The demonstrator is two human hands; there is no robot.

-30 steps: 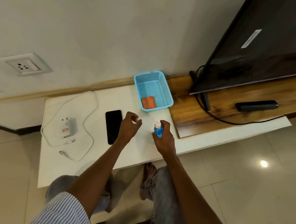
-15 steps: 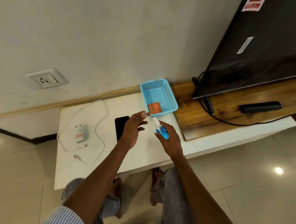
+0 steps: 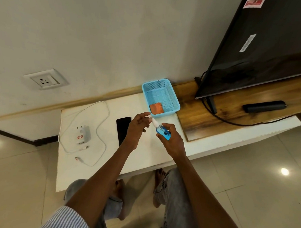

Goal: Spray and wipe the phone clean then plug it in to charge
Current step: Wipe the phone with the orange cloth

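Blue bottle [image 3: 162,132], sky-blue mesh basket [image 3: 160,85] holding an orange cloth [image 3: 156,108]. Black phone [image 3: 122,129] and white charger [image 3: 82,134] on the white counter [image 3: 214,143]. The sleeve [image 3: 67,219] is blue-and-white striped.

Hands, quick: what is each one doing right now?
Left hand: pinching the small clear cap at the bottle's nozzle.
Right hand: gripping the blue spray bottle.

Blue-white striped sleeve [image 3: 67,219], grey jeans [image 3: 176,202], bare feet [image 3: 159,177]
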